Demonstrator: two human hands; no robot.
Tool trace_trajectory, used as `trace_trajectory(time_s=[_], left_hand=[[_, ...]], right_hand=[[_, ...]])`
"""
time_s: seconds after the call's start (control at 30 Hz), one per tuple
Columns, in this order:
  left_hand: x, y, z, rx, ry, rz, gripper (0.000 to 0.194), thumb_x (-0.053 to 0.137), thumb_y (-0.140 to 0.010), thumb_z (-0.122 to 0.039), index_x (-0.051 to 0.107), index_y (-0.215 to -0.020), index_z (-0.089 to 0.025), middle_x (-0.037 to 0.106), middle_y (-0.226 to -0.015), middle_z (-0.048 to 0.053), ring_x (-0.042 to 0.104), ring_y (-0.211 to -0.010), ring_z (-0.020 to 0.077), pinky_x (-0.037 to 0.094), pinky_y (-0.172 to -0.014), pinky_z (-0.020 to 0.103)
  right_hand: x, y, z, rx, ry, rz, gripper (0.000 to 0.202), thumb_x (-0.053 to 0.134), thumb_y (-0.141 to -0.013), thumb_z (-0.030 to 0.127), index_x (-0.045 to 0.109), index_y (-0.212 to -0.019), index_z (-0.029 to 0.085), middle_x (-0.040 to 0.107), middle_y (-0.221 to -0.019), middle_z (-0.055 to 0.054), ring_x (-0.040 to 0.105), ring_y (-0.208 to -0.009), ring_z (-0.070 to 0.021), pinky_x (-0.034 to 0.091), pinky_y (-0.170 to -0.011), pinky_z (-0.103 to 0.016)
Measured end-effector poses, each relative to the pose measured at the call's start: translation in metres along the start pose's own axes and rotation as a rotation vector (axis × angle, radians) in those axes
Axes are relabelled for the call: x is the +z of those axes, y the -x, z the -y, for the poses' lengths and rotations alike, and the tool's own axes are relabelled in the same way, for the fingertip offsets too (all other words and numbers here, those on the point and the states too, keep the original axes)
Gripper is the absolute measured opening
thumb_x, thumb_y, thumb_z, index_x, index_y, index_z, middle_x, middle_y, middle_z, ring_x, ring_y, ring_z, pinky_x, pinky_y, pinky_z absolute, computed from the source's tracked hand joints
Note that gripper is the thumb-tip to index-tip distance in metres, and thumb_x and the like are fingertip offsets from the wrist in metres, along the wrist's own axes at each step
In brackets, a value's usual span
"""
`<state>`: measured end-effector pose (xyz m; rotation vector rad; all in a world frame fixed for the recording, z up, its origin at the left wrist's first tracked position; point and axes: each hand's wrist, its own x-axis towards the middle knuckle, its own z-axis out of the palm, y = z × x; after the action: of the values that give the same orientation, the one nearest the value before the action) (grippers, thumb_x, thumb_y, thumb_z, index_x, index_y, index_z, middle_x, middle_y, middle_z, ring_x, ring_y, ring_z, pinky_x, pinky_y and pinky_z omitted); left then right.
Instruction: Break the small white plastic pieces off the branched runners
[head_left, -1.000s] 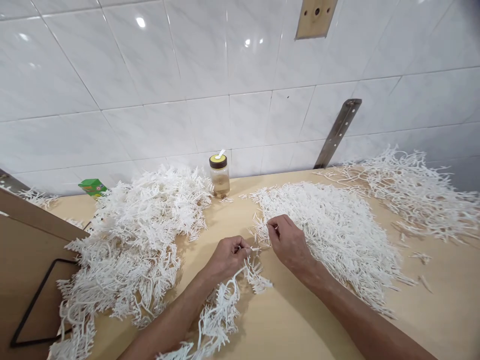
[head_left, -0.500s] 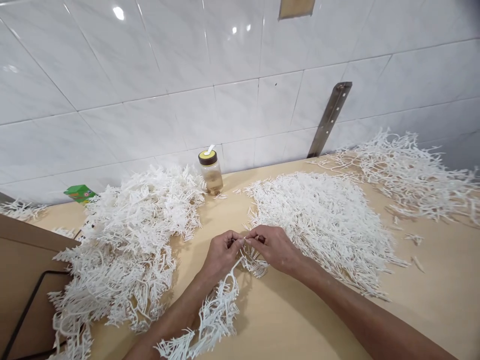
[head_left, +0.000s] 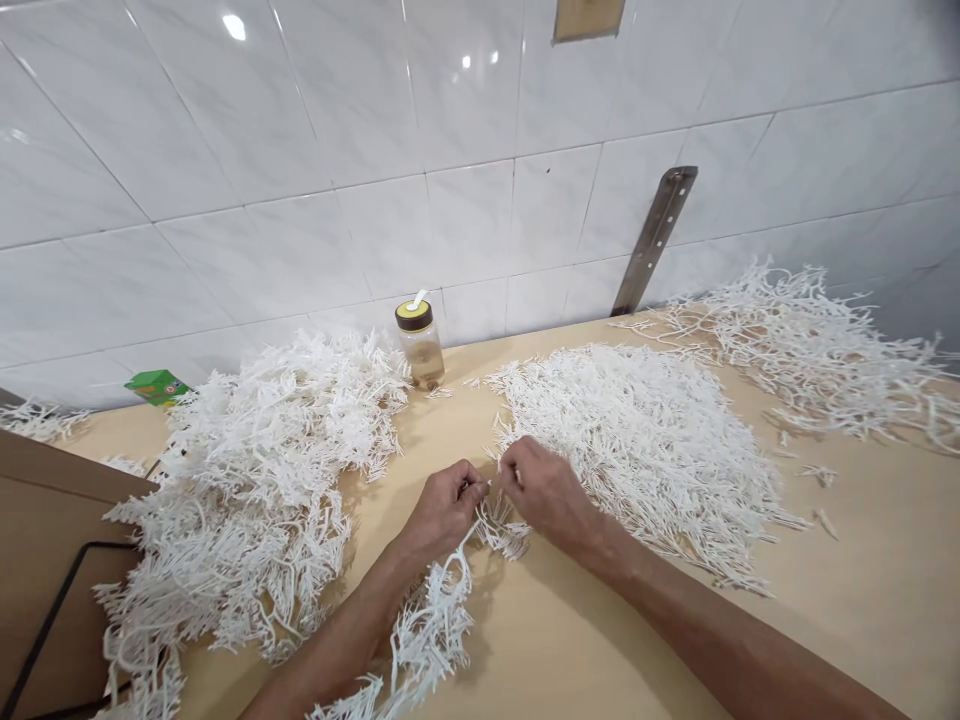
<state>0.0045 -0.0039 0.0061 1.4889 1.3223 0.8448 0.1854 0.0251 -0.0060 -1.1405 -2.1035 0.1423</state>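
Note:
My left hand (head_left: 450, 505) pinches a white branched strand (head_left: 439, 625), which hangs down past my left wrist toward the bottom edge. Just to its right, my right hand (head_left: 538, 482) is closed, its fingertips pressed together; what it holds, if anything, is too small to name. The two hands are slightly apart. Under them a small bunch of white pieces (head_left: 504, 530) lies on the wooden table (head_left: 585, 640). A heap of short white pieces (head_left: 637, 440) spreads beyond my right hand.
A large heap of white branched strands (head_left: 262, 480) lies left, beside a cardboard box (head_left: 52, 560). A lidded jar (head_left: 421, 345) stands near the tiled wall. More strands (head_left: 817, 350) lie far right. A green packet (head_left: 156, 387) sits back left.
My right hand has come away from my left fingertips, up and slightly to the right. My left hand still holds the strand in nearly the same place.

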Motion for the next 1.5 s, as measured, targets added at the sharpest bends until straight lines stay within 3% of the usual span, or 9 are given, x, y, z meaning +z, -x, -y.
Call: trace_trajectory(time_s=[0.1,0.2,0.33,0.5,0.67,0.9,1.13,1.3,1.5], left_hand=[[0.0,0.001,-0.001,-0.033,0.122,0.0,0.024,0.064,-0.081,-0.038,0.056,-0.074,-0.016,0.042,-0.055,-0.007,0.034,-0.05,0.0073,0.027,-0.051,0.022],[-0.004,-0.002,0.0,-0.069,0.357,-0.02,0.033,0.068,-0.08,-0.047,0.056,-0.079,-0.016,0.043,-0.053,-0.007,0.034,-0.047,0.0065,0.026,-0.048,0.021],[-0.014,-0.004,0.0,-0.087,0.536,0.001,0.037,0.073,-0.078,-0.05,0.057,-0.08,-0.017,0.045,-0.049,-0.007,0.036,-0.044,0.0062,0.026,-0.048,0.021],[-0.016,-0.004,-0.003,-0.085,0.615,0.046,0.037,0.076,-0.076,-0.048,0.06,-0.081,-0.016,0.047,-0.052,-0.006,0.035,-0.045,0.0052,0.026,-0.048,0.02],[-0.019,-0.005,-0.003,-0.119,0.64,0.028,0.04,0.081,-0.069,-0.048,0.061,-0.078,-0.014,0.053,-0.059,-0.004,0.038,-0.047,0.005,0.028,-0.048,0.02],[-0.023,-0.004,-0.004,-0.154,0.707,0.111,0.038,0.083,-0.069,-0.044,0.062,-0.082,-0.015,0.053,-0.055,-0.005,0.039,-0.043,0.0048,0.028,-0.044,0.019],[-0.032,-0.007,-0.005,-0.137,0.719,0.014,0.035,0.083,-0.07,-0.042,0.065,-0.08,-0.013,0.056,-0.059,-0.003,0.044,-0.047,0.0049,0.035,-0.048,0.019],[-0.058,-0.011,-0.017,-0.145,0.567,-0.162,0.037,0.081,-0.071,-0.042,0.069,-0.093,-0.014,0.069,-0.099,0.008,0.062,-0.066,0.011,0.048,-0.059,0.024],[-0.125,0.021,-0.069,0.063,0.122,-0.35,0.031,0.073,-0.079,-0.041,0.072,-0.096,-0.016,0.071,-0.092,0.008,0.064,-0.078,0.0178,0.054,-0.07,0.03]], right_hand=[[-0.015,-0.009,-0.019,0.116,0.07,-0.195,0.017,0.046,-0.089,0.01,0.051,-0.075,0.02,0.054,-0.072,-0.003,0.048,-0.06,-0.0148,0.039,-0.054,-0.027],[-0.029,-0.016,-0.026,0.143,0.031,-0.263,0.01,0.048,-0.089,0.015,0.057,-0.091,0.018,0.061,-0.094,-0.01,0.052,-0.063,-0.0151,0.045,-0.059,-0.03],[-0.032,-0.013,-0.007,0.123,-0.287,0.021,0.024,0.052,-0.093,0.029,0.061,-0.114,0.019,0.065,-0.114,-0.012,0.058,-0.064,-0.0139,0.05,-0.062,-0.031],[-0.028,-0.008,0.017,0.181,-0.545,0.436,0.032,0.06,-0.09,0.036,0.065,-0.119,0.022,0.071,-0.085,-0.003,0.057,-0.06,-0.0136,0.047,-0.058,-0.027],[-0.025,-0.008,0.012,0.336,-0.66,0.5,0.017,0.063,-0.087,0.035,0.068,-0.089,0.019,0.067,-0.076,-0.001,0.057,-0.063,-0.0135,0.045,-0.058,-0.025],[-0.022,-0.007,0.019,0.363,-0.746,0.537,0.027,0.066,-0.084,0.036,0.065,-0.106,0.021,0.062,-0.071,0.001,0.053,-0.058,-0.0127,0.042,-0.052,-0.023],[-0.025,-0.009,0.016,0.407,-0.822,0.61,0.036,0.063,-0.087,0.052,0.066,-0.082,0.017,0.05,-0.056,0.004,0.045,-0.047,-0.0092,0.034,-0.046,-0.022],[-0.014,-0.007,0.009,0.56,-0.929,0.501,0.04,0.065,-0.084,0.056,0.056,-0.073,0.019,0.049,-0.051,0.006,0.048,-0.041,-0.009,0.038,-0.044,-0.022],[-0.009,-0.007,0.009,0.686,-0.991,0.447,0.043,0.065,-0.082,0.058,0.054,-0.07,0.018,0.06,-0.06,0.002,0.058,-0.047,-0.0109,0.044,-0.049,-0.023]])
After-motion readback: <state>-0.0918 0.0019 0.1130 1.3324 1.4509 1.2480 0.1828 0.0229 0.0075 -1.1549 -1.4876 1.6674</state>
